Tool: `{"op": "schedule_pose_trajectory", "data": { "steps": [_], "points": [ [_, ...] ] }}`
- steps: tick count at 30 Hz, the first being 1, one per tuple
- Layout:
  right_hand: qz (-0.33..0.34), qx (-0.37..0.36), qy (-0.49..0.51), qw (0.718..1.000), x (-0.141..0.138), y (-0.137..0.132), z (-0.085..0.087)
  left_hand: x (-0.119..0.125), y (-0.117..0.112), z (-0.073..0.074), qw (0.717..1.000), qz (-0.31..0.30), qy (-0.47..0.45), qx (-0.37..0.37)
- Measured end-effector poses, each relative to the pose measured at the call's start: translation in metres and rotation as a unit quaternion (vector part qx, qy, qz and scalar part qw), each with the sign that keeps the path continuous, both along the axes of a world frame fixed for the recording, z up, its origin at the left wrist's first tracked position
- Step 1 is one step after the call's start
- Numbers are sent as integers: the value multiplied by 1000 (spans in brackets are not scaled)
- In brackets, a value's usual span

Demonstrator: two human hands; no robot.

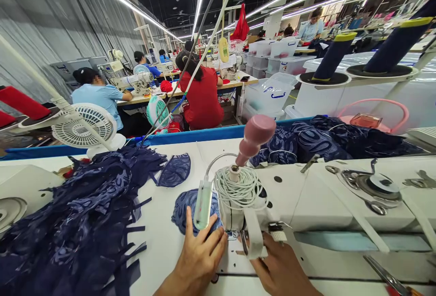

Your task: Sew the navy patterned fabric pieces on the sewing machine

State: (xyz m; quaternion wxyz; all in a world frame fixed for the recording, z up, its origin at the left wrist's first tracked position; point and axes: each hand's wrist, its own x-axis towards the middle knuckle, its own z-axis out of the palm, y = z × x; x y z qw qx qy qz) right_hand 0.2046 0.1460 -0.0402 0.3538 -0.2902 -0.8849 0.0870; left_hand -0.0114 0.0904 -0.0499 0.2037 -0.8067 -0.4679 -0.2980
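Note:
My left hand (pixel 199 255) lies flat with its fingers spread on a navy printed fabric piece (pixel 185 207), pressing it toward the needle area of the white sewing machine (pixel 306 196). My right hand (pixel 277 266) rests on the table just right of the presser foot; its fingers are tucked behind the machine's white guard, so their grip is hidden. A small LED lamp (pixel 203 203) on a gooseneck hangs over the fabric. A pink thread cone (pixel 254 139) stands on the machine above a coil of white cord (pixel 238 187).
A big heap of navy fabric pieces (pixel 78 223) lies at my left, more navy fabric (pixel 323 139) behind the machine. A white desk fan (pixel 83 125) stands at the back left. Scissors (pixel 391 280) lie at the front right. Other workers sew at tables ahead.

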Motion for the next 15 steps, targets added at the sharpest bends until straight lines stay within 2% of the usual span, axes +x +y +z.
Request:
{"op": "schedule_pose_trajectory", "data": {
  "steps": [5,10,15],
  "points": [
    [-8,13,-32,999,1,0,-2,-8,6,-4,997,19,39,-65],
    [-35,49,-61,996,3,0,-9,-13,6,1,988,10,-10,-151],
    [-34,59,-63,996,4,1,-11,-16,6,-2,985,10,-10,-172]
  ]
}}
